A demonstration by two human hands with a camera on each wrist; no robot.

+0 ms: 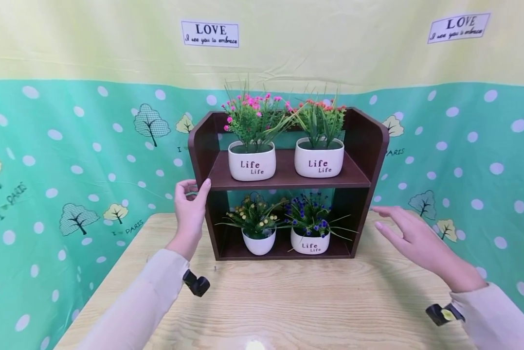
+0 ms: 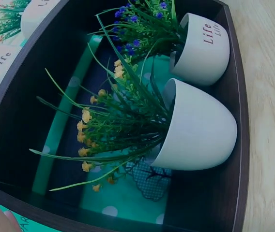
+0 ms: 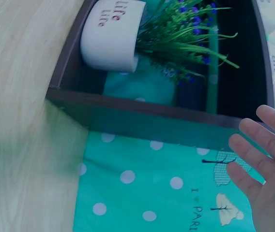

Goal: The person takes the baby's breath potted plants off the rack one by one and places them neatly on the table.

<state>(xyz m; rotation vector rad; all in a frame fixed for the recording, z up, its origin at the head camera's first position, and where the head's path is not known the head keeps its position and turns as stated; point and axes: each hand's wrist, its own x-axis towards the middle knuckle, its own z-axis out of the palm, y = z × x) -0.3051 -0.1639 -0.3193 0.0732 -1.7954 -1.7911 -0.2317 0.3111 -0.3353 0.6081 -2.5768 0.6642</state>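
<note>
In the head view a dark brown two-tier wooden shelf (image 1: pixel 288 183) stands on the table. My left hand (image 1: pixel 190 210) grips its left side panel, thumb on the front edge and bent fingers against the outer side, their tips hidden. Apart from the right panel, my right hand (image 1: pixel 419 238) hovers with spread, relaxed fingers and holds nothing. White pots with pink flowers (image 1: pixel 252 160) and orange flowers (image 1: pixel 319 158) sit on the upper tier. On the lower tier are a white pot with yellow flowers (image 1: pixel 259 241) and one with blue flowers (image 1: pixel 311 243).
The light wood table (image 1: pixel 279 301) extends in front of the shelf. Behind and at both sides hangs a green and pale yellow curtain (image 1: pixel 91 160) with dots and printed trees. A black wrist camera (image 1: pixel 196 283) sits at the left cuff, another (image 1: pixel 441 315) at the right.
</note>
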